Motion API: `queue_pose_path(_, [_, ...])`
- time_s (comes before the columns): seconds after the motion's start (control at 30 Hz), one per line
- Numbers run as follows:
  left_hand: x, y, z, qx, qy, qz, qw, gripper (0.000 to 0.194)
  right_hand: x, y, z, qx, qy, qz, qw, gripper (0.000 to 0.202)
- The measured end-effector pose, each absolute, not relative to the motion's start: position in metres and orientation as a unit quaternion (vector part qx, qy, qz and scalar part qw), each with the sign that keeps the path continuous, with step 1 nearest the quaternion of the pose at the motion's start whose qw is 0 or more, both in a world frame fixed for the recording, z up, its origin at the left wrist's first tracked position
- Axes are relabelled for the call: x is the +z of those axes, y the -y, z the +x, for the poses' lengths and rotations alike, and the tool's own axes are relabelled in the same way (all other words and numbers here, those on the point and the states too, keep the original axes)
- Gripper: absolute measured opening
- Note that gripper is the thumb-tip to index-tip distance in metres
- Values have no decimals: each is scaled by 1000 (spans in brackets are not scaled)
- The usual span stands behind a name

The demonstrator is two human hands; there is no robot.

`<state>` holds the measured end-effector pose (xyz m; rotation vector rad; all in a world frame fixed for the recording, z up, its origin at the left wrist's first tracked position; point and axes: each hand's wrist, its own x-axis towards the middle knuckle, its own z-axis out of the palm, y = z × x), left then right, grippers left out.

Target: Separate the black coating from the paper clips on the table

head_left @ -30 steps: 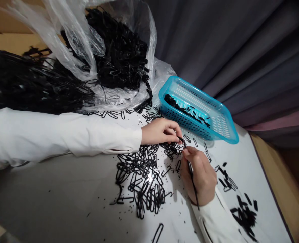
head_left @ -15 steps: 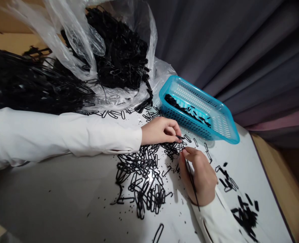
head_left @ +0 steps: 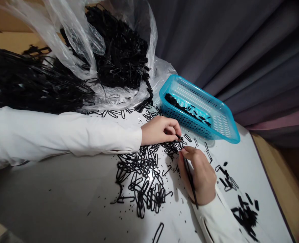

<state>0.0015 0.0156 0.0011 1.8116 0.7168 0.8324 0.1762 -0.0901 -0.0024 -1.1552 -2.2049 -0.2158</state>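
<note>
Pretty much everything's black here: the loops (head_left: 141, 179) scattered just in front of the basket (head_left: 225, 130), the thin stick (head_left: 190, 179) and the tangle inside the clear plastic bag (head_left: 70, 37). The basket is bright turquoise with a slotted grid pattern. Tabletop (head_left: 63, 189) is plain white, sleeves (head_left: 63, 135) white, curtain (head_left: 227, 44) behind the basket grey-purple.

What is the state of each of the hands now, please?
Left hand: closed, fingertips pinching a small black piece.
Right hand: closed, holding a thin black strip that runs along it.
</note>
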Motion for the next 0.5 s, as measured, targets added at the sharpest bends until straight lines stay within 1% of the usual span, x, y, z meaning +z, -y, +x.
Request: queue_pose_path(0.5, [1, -18, 2, 327, -286, 743, 509, 10, -5, 90, 175, -94, 826, -454, 321, 17])
